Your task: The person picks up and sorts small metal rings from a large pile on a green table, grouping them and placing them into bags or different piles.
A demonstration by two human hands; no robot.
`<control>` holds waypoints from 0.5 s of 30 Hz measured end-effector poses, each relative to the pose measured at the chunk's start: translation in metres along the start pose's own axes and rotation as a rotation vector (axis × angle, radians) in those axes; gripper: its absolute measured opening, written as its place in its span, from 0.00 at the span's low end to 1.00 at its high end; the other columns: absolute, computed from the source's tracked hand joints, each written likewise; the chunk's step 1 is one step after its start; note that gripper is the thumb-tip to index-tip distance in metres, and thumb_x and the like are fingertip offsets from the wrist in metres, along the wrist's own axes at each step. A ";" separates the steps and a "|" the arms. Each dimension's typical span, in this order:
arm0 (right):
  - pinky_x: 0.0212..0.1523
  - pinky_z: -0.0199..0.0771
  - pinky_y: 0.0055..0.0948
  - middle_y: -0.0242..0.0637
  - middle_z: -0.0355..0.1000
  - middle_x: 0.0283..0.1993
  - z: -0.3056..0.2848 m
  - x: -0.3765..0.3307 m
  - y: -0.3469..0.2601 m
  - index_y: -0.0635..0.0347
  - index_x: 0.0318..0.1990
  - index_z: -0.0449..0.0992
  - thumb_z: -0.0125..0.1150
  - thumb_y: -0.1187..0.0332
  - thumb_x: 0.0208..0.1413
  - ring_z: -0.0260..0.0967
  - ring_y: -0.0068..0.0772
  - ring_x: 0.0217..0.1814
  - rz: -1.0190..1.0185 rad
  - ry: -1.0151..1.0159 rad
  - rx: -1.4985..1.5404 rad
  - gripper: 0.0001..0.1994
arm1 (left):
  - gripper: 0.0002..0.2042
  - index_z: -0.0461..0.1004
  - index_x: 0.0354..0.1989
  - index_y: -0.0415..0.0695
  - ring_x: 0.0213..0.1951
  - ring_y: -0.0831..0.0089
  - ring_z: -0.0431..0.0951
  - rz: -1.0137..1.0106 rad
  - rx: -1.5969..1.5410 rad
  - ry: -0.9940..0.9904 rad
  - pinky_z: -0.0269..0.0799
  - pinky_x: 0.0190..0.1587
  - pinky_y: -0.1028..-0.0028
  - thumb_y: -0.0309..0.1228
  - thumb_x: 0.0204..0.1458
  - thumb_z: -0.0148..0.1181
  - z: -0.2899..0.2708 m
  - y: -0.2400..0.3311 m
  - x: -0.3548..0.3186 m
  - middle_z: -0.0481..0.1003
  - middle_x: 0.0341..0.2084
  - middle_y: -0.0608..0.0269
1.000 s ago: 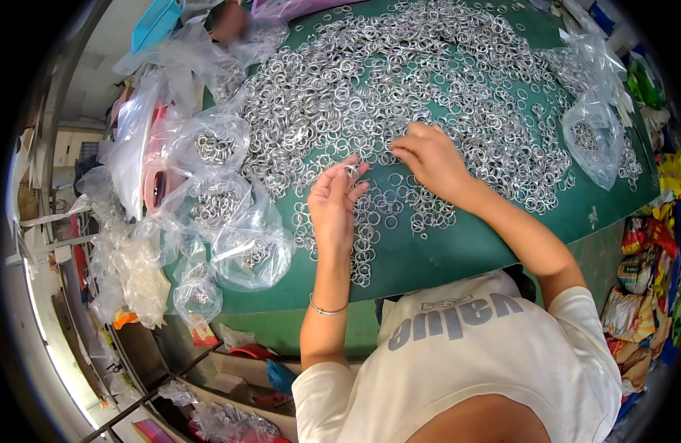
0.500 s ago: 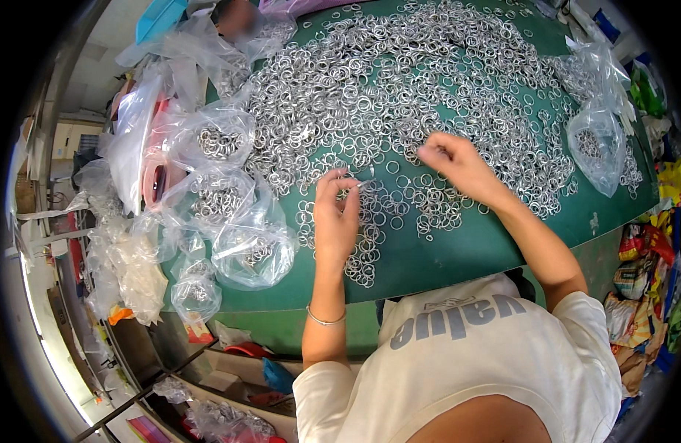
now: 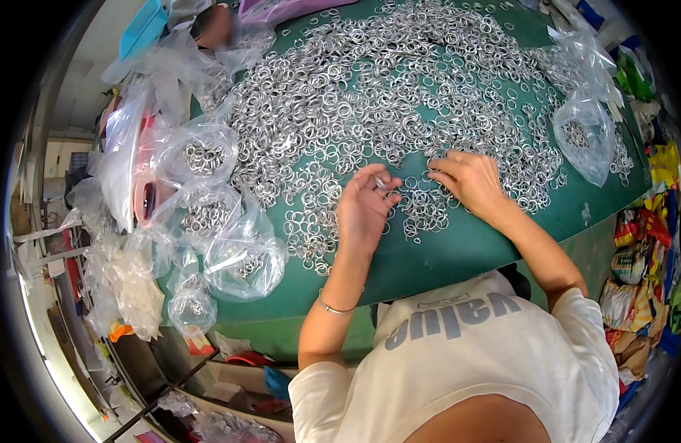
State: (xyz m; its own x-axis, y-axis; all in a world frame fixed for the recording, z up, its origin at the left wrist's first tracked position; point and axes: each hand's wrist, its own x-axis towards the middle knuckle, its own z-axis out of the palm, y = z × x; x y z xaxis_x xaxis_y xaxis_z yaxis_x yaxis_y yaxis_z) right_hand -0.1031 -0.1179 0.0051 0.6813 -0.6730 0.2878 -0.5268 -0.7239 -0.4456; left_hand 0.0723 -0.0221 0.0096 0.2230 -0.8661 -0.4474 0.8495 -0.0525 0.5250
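Heaps of silvery metal rings [image 3: 311, 96] cover much of the green table [image 3: 444, 258]. My left hand [image 3: 364, 210] is raised over the near part of the table, palm turned up and fingers curled. Something small and shiny, apparently a metal ring, sits between its fingertips. To its right, my right hand [image 3: 473, 184] reaches down to the rings, thumb and forefinger pinched together at what seems to be a ring. A small cluster of rings [image 3: 425, 214] lies between the hands, and another pile [image 3: 311, 232] lies left of my left wrist.
Clear plastic bags with rings [image 3: 244, 251] crowd the table's left side; another such bag [image 3: 588, 140] lies at the right. A pink-rimmed container [image 3: 145, 196], a blue tray [image 3: 142, 29] and a purple tray [image 3: 296, 6] stand farther off. Colourful packages [image 3: 636, 244] are stacked beyond the right edge.
My left hand has moved right and turned its palm upward. My right hand has lowered slightly onto nearer rings, close to the left. The whole view has shifted a little.
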 end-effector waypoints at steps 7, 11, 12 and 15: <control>0.20 0.66 0.36 0.34 0.69 0.21 -0.017 -0.010 0.007 0.54 0.26 0.76 0.62 0.69 0.44 0.68 0.41 0.21 0.085 0.051 -0.066 0.02 | 0.05 0.75 0.33 0.42 0.17 0.65 0.67 0.728 1.567 -0.104 0.63 0.22 0.68 0.25 0.47 0.56 0.012 -0.032 0.027 0.72 0.20 0.61; 0.23 0.68 0.35 0.35 0.73 0.26 -0.030 -0.014 0.020 0.55 0.27 0.77 0.63 0.68 0.43 0.70 0.41 0.23 0.214 0.083 -0.035 0.04 | 0.08 0.75 0.34 0.44 0.25 0.55 0.75 0.635 2.017 -0.010 0.69 0.27 0.62 0.31 0.46 0.60 0.033 -0.039 0.035 0.72 0.28 0.56; 0.23 0.68 0.35 0.35 0.73 0.26 -0.029 -0.013 0.019 0.56 0.28 0.76 0.63 0.67 0.43 0.70 0.40 0.23 0.165 0.115 -0.032 0.05 | 0.09 0.75 0.34 0.44 0.26 0.55 0.75 0.614 2.059 -0.032 0.70 0.28 0.62 0.32 0.46 0.60 0.038 -0.037 0.035 0.71 0.29 0.56; 0.24 0.69 0.34 0.36 0.74 0.27 -0.018 -0.005 0.006 0.57 0.31 0.76 0.63 0.64 0.44 0.71 0.39 0.24 0.021 0.216 -0.025 0.08 | 0.09 0.74 0.34 0.44 0.26 0.55 0.75 0.689 1.990 -0.104 0.69 0.28 0.61 0.32 0.46 0.59 0.034 -0.036 0.045 0.71 0.28 0.57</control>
State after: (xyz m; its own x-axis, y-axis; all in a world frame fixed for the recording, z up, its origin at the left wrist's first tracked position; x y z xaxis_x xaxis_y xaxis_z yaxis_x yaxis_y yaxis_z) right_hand -0.1188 -0.1214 0.0163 0.5465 -0.7030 0.4551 -0.5542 -0.7110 -0.4328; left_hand 0.0360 -0.0763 -0.0049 0.1216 -0.9870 0.1050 -0.8861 -0.0602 0.4596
